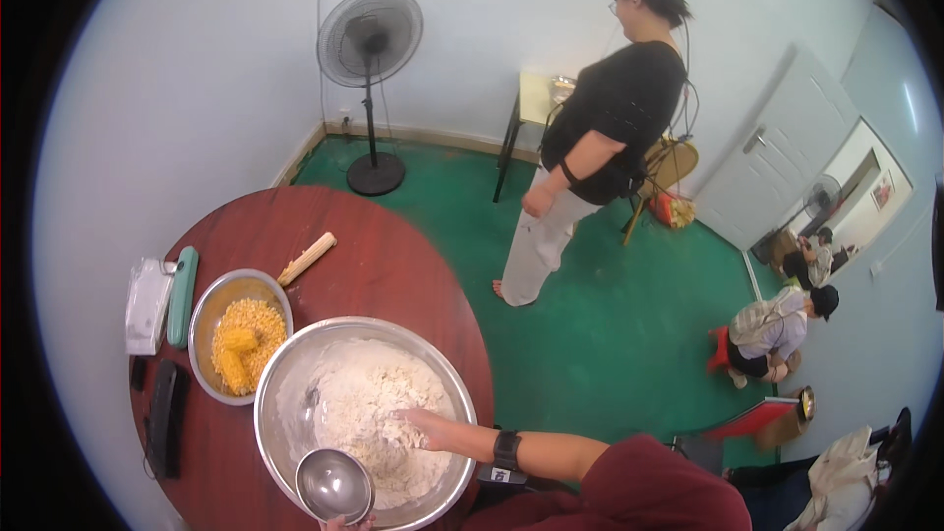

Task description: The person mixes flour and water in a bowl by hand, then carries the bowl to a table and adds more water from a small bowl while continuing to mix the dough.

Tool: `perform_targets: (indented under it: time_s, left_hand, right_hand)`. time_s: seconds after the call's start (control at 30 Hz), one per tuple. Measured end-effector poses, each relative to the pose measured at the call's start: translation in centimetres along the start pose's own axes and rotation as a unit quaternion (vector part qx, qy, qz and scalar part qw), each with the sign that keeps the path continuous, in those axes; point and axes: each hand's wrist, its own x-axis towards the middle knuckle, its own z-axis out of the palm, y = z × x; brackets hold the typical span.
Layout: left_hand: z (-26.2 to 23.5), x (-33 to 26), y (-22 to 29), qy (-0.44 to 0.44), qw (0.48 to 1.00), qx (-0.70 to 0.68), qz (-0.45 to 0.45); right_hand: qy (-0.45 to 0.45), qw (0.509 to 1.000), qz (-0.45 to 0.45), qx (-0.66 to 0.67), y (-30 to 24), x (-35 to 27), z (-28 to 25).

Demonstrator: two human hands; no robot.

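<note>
A large steel mixing bowl stands at the table's near edge with pale, crumbly flour in it. My right hand reaches in from the right and touches the flour. Its thumb side shows, while the other fingers are sunk in the flour and hidden. At the bottom of the picture my left hand grips a small round metal bowl by its lower edge. That small bowl is tilted over the near rim of the mixing bowl, and its inside looks bare.
Left of the mixing bowl, a metal bowl holds corn kernels and cobs. Behind lie a stripped corncob, a green case and a white packet. A black device lies at left. A person stands beyond, near a fan.
</note>
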Motion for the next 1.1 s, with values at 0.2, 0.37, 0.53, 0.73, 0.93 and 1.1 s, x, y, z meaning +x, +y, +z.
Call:
perform_targets:
  time_s: [0.2, 0.37, 0.53, 0.73, 0.93, 1.1]
  left_hand:
    - [-0.7, 1.0, -1.4, -0.036, 0.998, -0.046, 0.010]
    - [-0.3, 1.0, -1.1, -0.024, 0.998, -0.047, 0.025]
    - [-1.9, 2.0, -1.7, -0.011, 0.997, -0.056, 0.052]
    - [-3.4, 3.7, -3.2, 0.008, 0.996, -0.072, 0.051]
    - [-1.3, 0.6, -1.2, -0.010, 0.996, -0.043, 0.075]
    - [-2.0, 0.1, -0.7, -0.029, 0.998, -0.021, 0.060]
  right_hand:
    - [0.057, 0.968, 0.009, -0.243, -0.6, 2.4, -2.4]
    - [0.064, 0.908, -0.029, -0.414, -1.4, 1.7, 0.8]
    - [0.035, 0.809, -0.067, -0.583, -0.1, 3.5, 2.0]
    - [-0.078, 0.592, -0.206, -0.775, 2.7, 9.2, -0.5]
    - [-0.024, 0.530, -0.358, -0.768, -0.1, 9.2, -0.2]
    - [0.012, 0.369, -0.220, -0.903, -0.5, 4.1, 1.5]
